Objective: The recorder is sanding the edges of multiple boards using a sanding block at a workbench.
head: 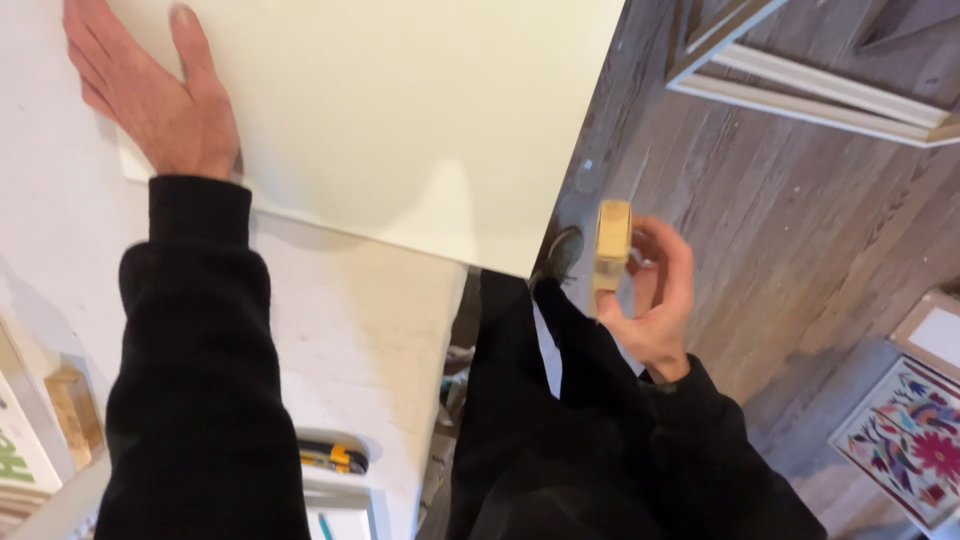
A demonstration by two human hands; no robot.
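At nine o'clock, on the white table [60, 230], the left hand [150, 95] is laid flat, fingers spread, on the corner of a cream board [400, 120] that overhangs the table edge. At three o'clock of the board's lower corner, a small wooden block [611, 245] is gripped by the right hand [655, 300], over the grey plank floor [800, 220]. A patterned picture [905, 440] is seen at four o'clock.

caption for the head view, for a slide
Left hand flat on a cream board; right hand holds a wood block over the floor.
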